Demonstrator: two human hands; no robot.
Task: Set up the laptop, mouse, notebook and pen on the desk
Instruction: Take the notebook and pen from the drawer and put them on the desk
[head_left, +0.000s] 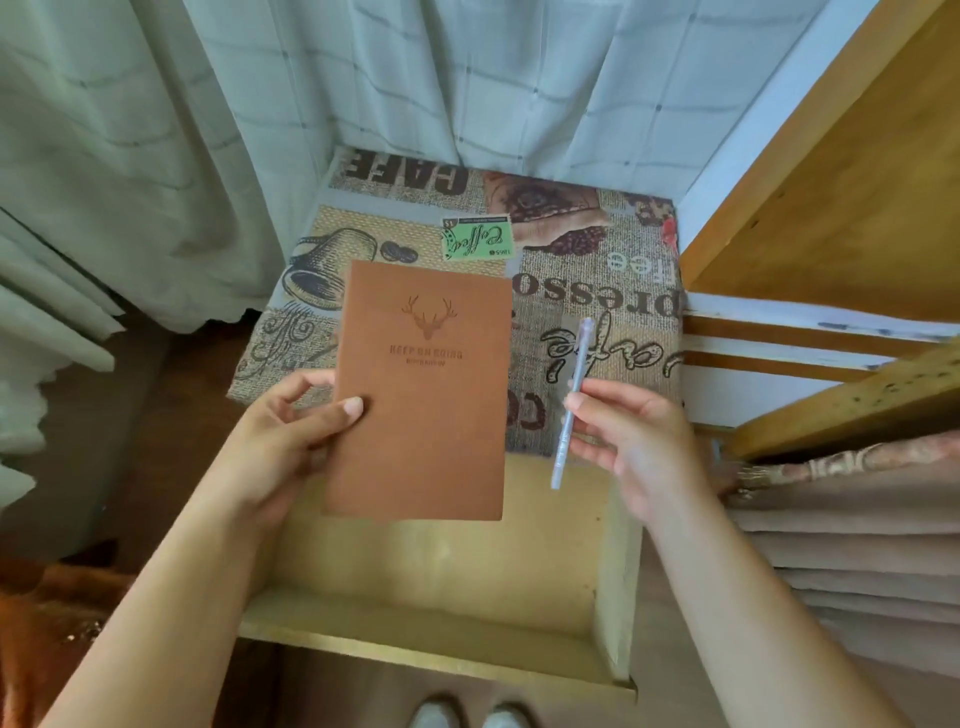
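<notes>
A brown notebook (423, 395) with a deer-head emblem on its cover is held above an open drawer. My left hand (291, 434) grips its left edge, thumb on the cover. My right hand (634, 441) pinches a pale translucent pen (571, 402) between thumb and fingers, to the right of the notebook. The pen points up and slightly right. No laptop or mouse is in view.
A small desk (597, 291) covered with a coffee-print cloth stands ahead, under pale curtains (156, 156). Its wooden drawer (441, 613) is pulled out below my hands. A wooden shelf unit (841, 208) and folded fabric (857, 545) flank the right. My shoes show at the bottom edge.
</notes>
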